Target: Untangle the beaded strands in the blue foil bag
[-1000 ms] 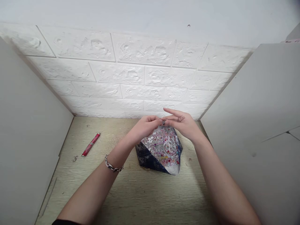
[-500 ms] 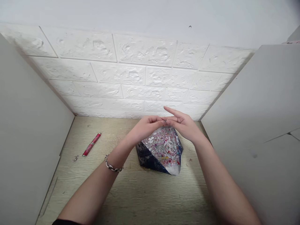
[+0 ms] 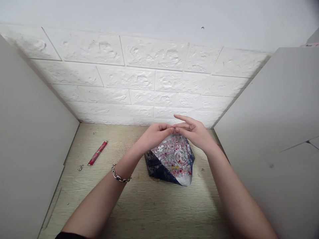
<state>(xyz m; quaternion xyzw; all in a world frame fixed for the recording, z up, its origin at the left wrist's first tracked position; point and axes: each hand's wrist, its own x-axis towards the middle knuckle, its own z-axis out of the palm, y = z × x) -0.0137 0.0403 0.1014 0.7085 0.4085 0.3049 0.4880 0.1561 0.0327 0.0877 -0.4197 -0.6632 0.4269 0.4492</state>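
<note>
A folded dark blue paper holder (image 3: 159, 168) lies on the table, filled with many small pink, clear and red beads (image 3: 175, 154). Over its far edge, my left hand (image 3: 157, 134) is closed in a pinch, its thumb and fingertips meeting those of my right hand (image 3: 195, 132). The right thumb and a finger are pinched too, while its index finger stretches out to the left. Whatever sits between the fingertips is too small to make out. A silver chain bracelet (image 3: 121, 176) circles my left wrist.
On the pale wooden table (image 3: 159, 212), a red tube-like object (image 3: 98, 153) lies at left, with a small metal piece (image 3: 80, 167) near it and another tiny one (image 3: 94, 133) farther back. White panels stand at both sides, and a white brick-patterned wall (image 3: 142, 79) rises behind.
The joined fingertips have shifted very slightly to the left. The bead-filled holder and the things on the table stay where they were.
</note>
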